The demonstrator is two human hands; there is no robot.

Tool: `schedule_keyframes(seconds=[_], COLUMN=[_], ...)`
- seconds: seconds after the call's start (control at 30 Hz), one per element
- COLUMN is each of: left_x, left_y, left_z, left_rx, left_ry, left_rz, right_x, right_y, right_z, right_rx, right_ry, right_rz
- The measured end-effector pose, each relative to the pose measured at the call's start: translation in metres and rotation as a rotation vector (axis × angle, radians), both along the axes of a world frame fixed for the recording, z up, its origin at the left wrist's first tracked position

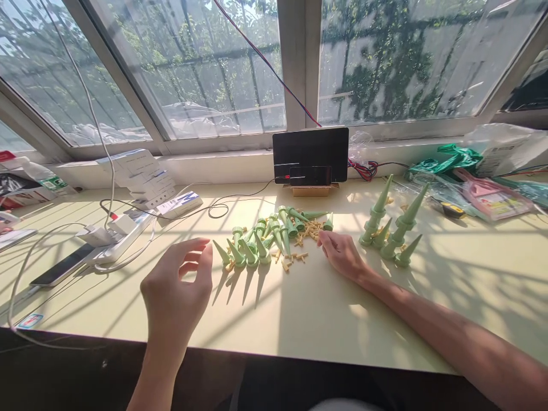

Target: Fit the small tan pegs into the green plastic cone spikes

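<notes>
"Green spikes: where've we got them rel. to the black screen?"

"Main lot's in front of the screen & a bit L: loose heap, w/ four standing in a row at its near L side, tips up, shadows falling toward us. We've also got a grp. of stacked spikes upright, front-R of the screen: two tall, two short."

"Small pcs.?"

"Tan T-pcs., scattered straight in front of the screen, right up by the heap."

"And our hands?"

"Well apart from each other. Our L hand is front-L of the screen, fingers bent, thumb nr. the fingertips, just beside the end spike of the row; can't tell if thumb & fingertips meet. Our R hand is in front of the screen, slightly R, fingers curled in nr. the T-pcs.; can't tell if it's got hold of anything."

"Other stuff nr. us?"

"White power strip w/ plugs, L of the screen; phone beside it, further L. Green plastic bag, R of the screen, w/ a yellow-and-black tool nearer us."
</notes>
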State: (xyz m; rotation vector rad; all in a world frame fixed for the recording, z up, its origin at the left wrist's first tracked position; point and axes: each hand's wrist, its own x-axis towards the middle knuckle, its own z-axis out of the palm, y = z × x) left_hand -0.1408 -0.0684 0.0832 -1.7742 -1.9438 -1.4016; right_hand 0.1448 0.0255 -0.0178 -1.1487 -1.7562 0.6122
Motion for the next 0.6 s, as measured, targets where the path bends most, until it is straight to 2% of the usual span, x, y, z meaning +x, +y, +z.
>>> schedule_keyframes(seconds=[0.07, 0.13, 0.2, 0.27, 0.33, 0.43, 0.6], left_x=[0.031, 0.063, 0.093, 0.117, 0.135, 0.147, 0.140], left_y=[-0.006, -0.003, 0.009, 0.027, 0.048, 0.076, 0.097], left_z=[0.003, 0.000, -0.007, -0.014, -0.021, -0.032, -0.066], left_rx=[0.020, -0.048, -0.155, -0.204, -0.224, -0.203, -0.074], left_ry=[0.042, 0.068, 0.097, 0.133, 0.166, 0.164, 0.093], left_rz=[-0.188, -0.426, -0.639, -0.745, -0.766, -0.729, -0.587], right_x=[0.000, -0.001, -0.001, -0.002, -0.001, -0.001, -0.001], right_y=[0.000, -0.001, -0.002, -0.002, -0.001, 0.001, 0.003], right_z=[0.000, 0.002, 0.003, 0.004, 0.005, 0.003, 0.002], right_rx=[0.010, 0.021, 0.032, 0.059, 0.096, 0.128, 0.070], right_ry=[-0.002, -0.009, -0.015, -0.024, -0.044, -0.063, -0.033], right_rz=[0.003, 0.007, 0.008, 0.002, -0.026, -0.098, -0.153])
